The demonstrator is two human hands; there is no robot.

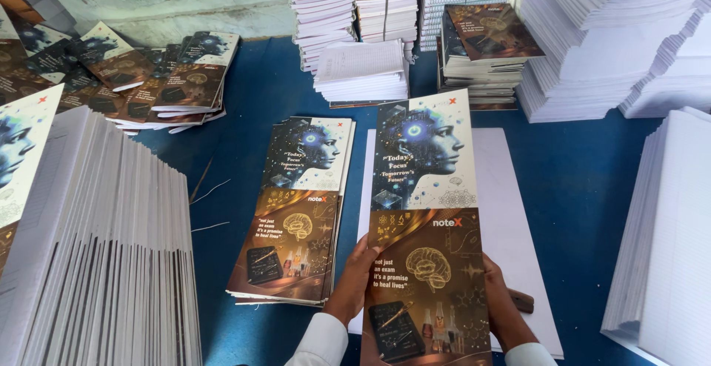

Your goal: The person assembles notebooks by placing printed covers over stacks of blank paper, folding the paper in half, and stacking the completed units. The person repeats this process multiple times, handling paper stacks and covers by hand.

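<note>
Blue table (592, 188), paper stacks (629, 33) upper right. Pile of covers (292, 218) left of centre, kept within reach. Cover sheet (426, 225) at lower centre, over a white sheet (511, 210), pinched at both edges by left hand (354, 277) and right hand (503, 303) to square it.

Two hands are seen, the left hand (361, 271) and the right hand (501, 301). One printed cover sheet (426, 225) is held; one stack of cover sheets (296, 210) is counted at its left. One white sheet (511, 218) is seen beneath.
</note>
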